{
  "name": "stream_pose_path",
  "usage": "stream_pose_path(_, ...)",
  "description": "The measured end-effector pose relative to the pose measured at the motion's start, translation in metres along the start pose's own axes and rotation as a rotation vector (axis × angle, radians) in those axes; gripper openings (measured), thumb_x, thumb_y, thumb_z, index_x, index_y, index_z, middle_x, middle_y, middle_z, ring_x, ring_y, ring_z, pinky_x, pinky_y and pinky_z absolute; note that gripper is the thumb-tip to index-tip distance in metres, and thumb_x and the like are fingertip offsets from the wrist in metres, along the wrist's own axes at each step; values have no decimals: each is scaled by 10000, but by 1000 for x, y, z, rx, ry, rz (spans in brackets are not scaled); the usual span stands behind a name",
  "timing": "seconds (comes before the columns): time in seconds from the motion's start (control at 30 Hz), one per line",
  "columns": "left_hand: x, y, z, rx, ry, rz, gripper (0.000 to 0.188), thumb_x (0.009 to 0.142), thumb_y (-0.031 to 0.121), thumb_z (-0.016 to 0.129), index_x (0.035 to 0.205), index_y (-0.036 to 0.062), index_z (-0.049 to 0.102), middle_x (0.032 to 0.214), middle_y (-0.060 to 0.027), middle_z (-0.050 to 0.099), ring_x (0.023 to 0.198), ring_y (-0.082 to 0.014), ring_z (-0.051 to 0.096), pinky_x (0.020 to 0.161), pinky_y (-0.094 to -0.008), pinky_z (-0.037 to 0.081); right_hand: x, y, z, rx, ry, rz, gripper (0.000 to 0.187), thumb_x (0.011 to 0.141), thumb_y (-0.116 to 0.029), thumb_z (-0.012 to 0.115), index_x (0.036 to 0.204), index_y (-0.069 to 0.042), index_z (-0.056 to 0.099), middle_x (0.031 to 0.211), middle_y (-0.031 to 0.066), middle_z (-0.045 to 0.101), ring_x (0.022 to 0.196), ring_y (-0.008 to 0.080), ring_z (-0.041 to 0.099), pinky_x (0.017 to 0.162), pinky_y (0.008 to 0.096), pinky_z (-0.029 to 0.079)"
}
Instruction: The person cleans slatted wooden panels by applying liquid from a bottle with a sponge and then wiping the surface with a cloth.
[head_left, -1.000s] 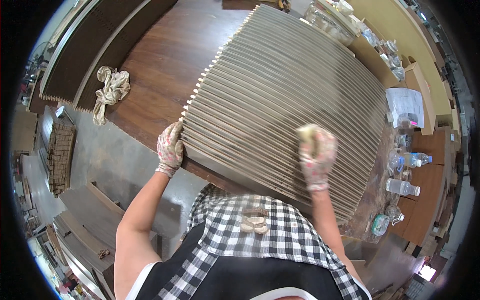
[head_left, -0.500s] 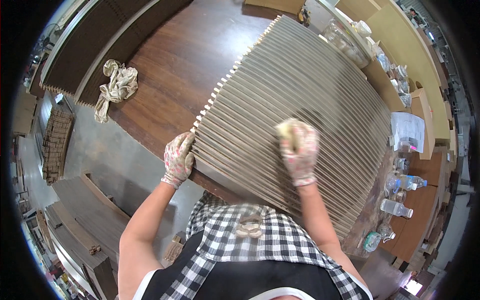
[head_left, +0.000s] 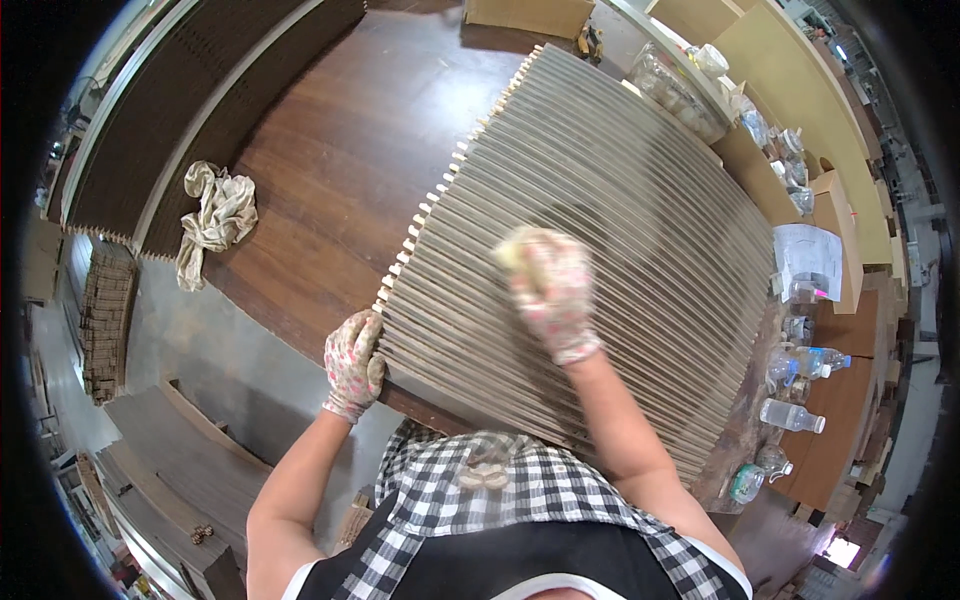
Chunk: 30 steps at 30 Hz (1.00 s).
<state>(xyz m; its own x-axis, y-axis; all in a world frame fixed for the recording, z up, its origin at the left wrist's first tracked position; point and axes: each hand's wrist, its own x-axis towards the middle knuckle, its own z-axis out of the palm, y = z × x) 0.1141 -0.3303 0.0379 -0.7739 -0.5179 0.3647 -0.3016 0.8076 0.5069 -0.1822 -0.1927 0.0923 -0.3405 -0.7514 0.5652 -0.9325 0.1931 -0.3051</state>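
Note:
A wide layer of narrow dark grey-brown strips (head_left: 640,200), laid side by side, covers the right part of the brown wooden table. Pale peg-like ends (head_left: 413,230) stick out along its left edge. My left hand (head_left: 354,366), in a white glove with a pink pattern, closes round the near left corner of the strips. Over the middle of them is my right hand (head_left: 556,290), gloved alike and smeared by motion. Its fingers are closed on a pale yellow pad (head_left: 513,250), perhaps a sponge, pressed against or just above the strips; contact is hard to tell.
A crumpled cream cloth (head_left: 217,215) lies at the table's left edge. Stacked dark panels (head_left: 190,90) rise at the far left. Clear plastic bottles (head_left: 792,415), a paper sheet (head_left: 808,262) and a cardboard box (head_left: 838,235) line the right side. More board stacks (head_left: 165,450) stand lower left.
My right hand has swept left over the strips with the pale yellow pad. My left hand stays at the corner. The whole view has shifted slightly.

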Motion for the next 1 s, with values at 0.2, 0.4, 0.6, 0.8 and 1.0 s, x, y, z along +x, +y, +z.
stream_pose_path(0.2, -1, -2, -5, 22, -11, -9, 516, 937, 411, 463, 1244, 14, 580, 1232, -208, 597, 1116, -396, 582, 950, -486, 443, 28, -10, 15, 57, -66, -100, 258, 774, -142, 690, 1031, -150, 675, 1106, 116, 627, 972, 307, 589, 875, 465, 471)
stream_pose_path(0.4, 10, 3, -11, -3, -14, 15, 491, 866, 373, 518, 1176, -1, 590, 1163, -207, 600, 1050, -399, 599, 875, -486, 480, 32, 29, 3, -26, 32, 42, 462, 743, -107, 718, 1195, -72, 631, 1165, 154, 581, 1007, 351, 557, 877, 462, 472)
stream_pose_path(0.6, 11, 2, -13, -18, -29, -9, 482, 840, 354, 534, 1173, 10, 599, 1159, -195, 606, 1046, -394, 601, 875, -481, 479, 76, -52, 64, 184, -218, -329, 405, 783, -64, 670, 1179, -146, 643, 1119, 104, 628, 990, 259, 598, 827, 425, 494)
stream_pose_path(0.8, 10, 2, -13, -19, -36, -27, 481, 789, 317, 570, 1182, 41, 611, 1187, -175, 601, 1065, -367, 597, 883, -471, 466, 92, 34, 53, 46, -6, -84, 542, 701, -88, 798, 1210, -85, 615, 1077, 110, 642, 1042, 297, 607, 892, 438, 519)
stream_pose_path(1.0, 10, 1, -15, -17, -58, -39, 484, 760, 280, 593, 1184, 47, 614, 1196, -176, 595, 1064, -364, 593, 881, -470, 463, 90, -27, 85, 184, -232, -383, 572, 729, -104, 760, 1274, -153, 593, 1177, 148, 630, 1049, 312, 612, 908, 444, 510)
